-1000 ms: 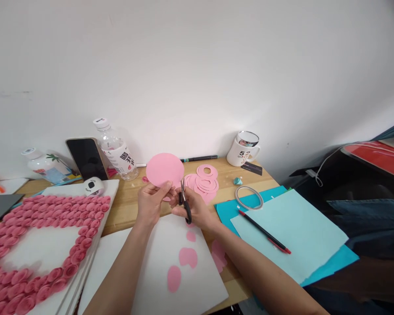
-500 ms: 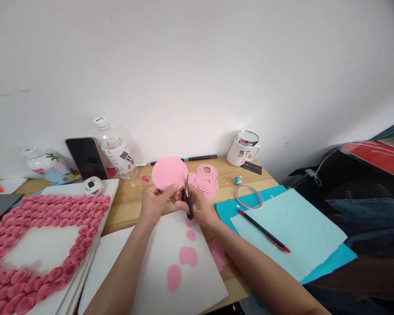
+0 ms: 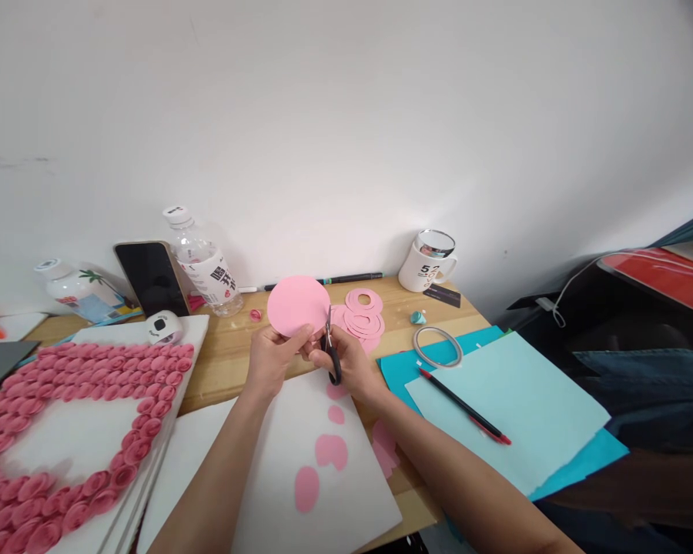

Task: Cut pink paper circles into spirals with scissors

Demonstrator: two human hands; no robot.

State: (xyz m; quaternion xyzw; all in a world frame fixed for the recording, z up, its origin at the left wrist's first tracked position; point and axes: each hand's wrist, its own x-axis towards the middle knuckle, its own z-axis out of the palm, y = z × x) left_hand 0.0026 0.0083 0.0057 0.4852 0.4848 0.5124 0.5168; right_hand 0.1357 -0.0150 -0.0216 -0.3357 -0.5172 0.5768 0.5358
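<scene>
My left hand (image 3: 272, 356) pinches the lower edge of a pink paper circle (image 3: 297, 305) and holds it upright above the wooden table (image 3: 225, 362). My right hand (image 3: 346, 363) grips small black-handled scissors (image 3: 331, 350), whose blades point up at the circle's right edge. Behind my hands lies a pile of cut pink paper rings (image 3: 363, 315). Pink paper scraps (image 3: 329, 450) lie on a white sheet (image 3: 277, 469) under my forearms.
A white board with a heart of pink paper roses (image 3: 63, 431) fills the left. A phone (image 3: 152, 278), two bottles (image 3: 205, 265), a white mug (image 3: 427, 263) and a pen (image 3: 346, 278) stand along the wall. Light blue paper (image 3: 508, 400), a red pen (image 3: 465, 406) and a tape ring (image 3: 437, 347) are at the right.
The pink circle has shifted slightly right and turned in my left hand. The scissors have moved up to its right edge.
</scene>
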